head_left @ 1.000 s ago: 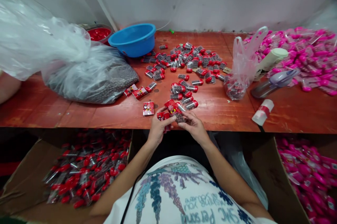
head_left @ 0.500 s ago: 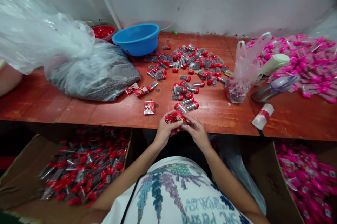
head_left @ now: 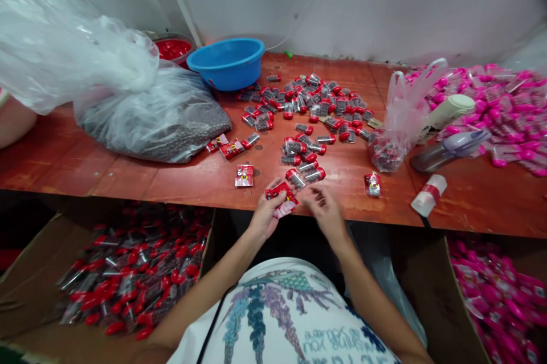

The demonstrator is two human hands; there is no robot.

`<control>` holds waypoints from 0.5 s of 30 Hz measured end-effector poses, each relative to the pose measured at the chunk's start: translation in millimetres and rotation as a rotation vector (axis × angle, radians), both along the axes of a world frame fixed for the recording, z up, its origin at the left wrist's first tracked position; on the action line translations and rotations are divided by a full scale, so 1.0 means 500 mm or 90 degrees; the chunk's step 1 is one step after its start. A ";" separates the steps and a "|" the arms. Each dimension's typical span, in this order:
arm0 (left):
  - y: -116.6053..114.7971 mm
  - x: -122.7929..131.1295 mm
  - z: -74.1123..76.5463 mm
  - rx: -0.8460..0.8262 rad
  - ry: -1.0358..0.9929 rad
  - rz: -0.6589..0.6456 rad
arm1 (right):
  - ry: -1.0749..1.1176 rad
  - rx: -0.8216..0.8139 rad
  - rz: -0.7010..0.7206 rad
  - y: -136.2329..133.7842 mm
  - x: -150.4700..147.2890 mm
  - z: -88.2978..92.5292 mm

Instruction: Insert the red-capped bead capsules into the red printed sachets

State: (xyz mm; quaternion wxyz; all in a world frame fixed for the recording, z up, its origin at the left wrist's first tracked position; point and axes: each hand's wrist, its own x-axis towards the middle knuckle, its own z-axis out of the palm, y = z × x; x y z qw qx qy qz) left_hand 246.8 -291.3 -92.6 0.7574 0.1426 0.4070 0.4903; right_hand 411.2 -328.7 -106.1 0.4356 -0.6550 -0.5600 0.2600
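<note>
My left hand [head_left: 265,215] is closed on some red printed cards [head_left: 282,199], fanned out over the table's front edge. To their right, my right hand [head_left: 323,209] is slightly blurred, its fingers apart and nothing visible in them. Just beyond my hands lie several small clear tubes with red caps [head_left: 315,175] and dark contents. A red printed card packet [head_left: 244,176] rests left of my hands, and another small red packet [head_left: 372,184] lies to the right. Two more packets [head_left: 232,148] are near the big bag.
A clear bag of dark grains [head_left: 158,119] and a blue basin [head_left: 226,65] stand at left and back. On the right are a small plastic bag [head_left: 395,125], a bottle [head_left: 448,148], a white roll [head_left: 429,196] and pink-capped tubes [head_left: 504,107]. Cardboard boxes [head_left: 36,273] sit below.
My right hand has come away from the cards and moved slightly right. A small red packet now lies on the table at right. The left hand still holds the cards, now fanned wider.
</note>
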 end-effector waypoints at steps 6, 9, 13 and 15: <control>-0.008 -0.023 -0.016 0.043 0.079 0.038 | 0.056 0.018 0.152 0.021 -0.095 -0.009; -0.006 -0.038 -0.016 0.044 0.116 0.048 | -0.026 0.035 0.203 0.034 -0.082 -0.001; 0.001 -0.044 -0.021 0.037 0.082 0.032 | -0.097 0.024 0.218 0.056 -0.074 0.003; 0.005 -0.047 -0.024 0.017 0.062 0.051 | -0.132 0.040 0.191 0.071 -0.071 -0.002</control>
